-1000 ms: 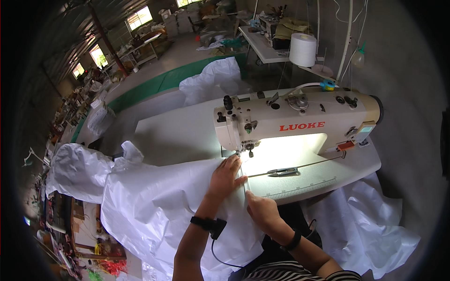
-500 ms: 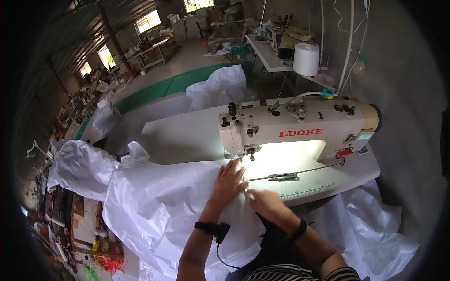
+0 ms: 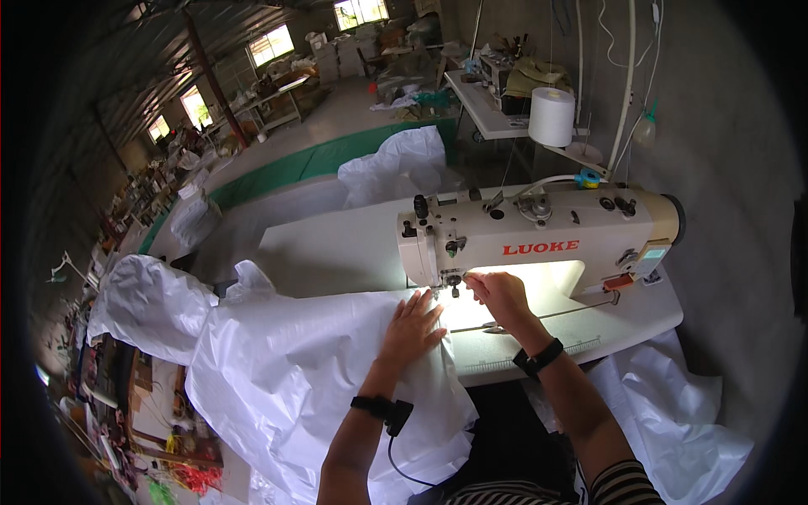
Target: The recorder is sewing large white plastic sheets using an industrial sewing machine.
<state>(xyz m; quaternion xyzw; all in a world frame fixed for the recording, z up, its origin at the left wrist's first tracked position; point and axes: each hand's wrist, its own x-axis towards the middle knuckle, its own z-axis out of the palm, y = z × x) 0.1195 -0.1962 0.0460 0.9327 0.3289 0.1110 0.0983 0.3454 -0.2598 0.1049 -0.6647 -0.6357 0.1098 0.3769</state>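
A white plastic-like sheet (image 3: pixel 286 370) covers the left of the sewing machine (image 3: pixel 539 220) table and hangs over its front edge. Flat on the sheet's right edge, just in front of the needle area, lies my left hand (image 3: pixel 410 326), its fingers spread. My right hand (image 3: pixel 502 299) is raised beside the machine's needle end, in front of the lit opening under the arm. Its fingers are curled and pinched together close to the presser mechanism (image 3: pixel 454 282); what they hold, if anything, is too small to make out. Thread snips (image 3: pixel 495 328) lie on the table, partly covered by my right wrist.
A white thread cone (image 3: pixel 551 118) stands behind the machine. More white sheeting (image 3: pixel 665 412) hangs at the lower right, and a bunched white piece (image 3: pixel 396 160) lies beyond the table. A side table (image 3: pixel 488 109) with tools is at the back; clutter fills the left.
My right hand has moved up and forward from the sheet's edge beside my left hand to the needle end of the machine. My left hand stays on the sheet.
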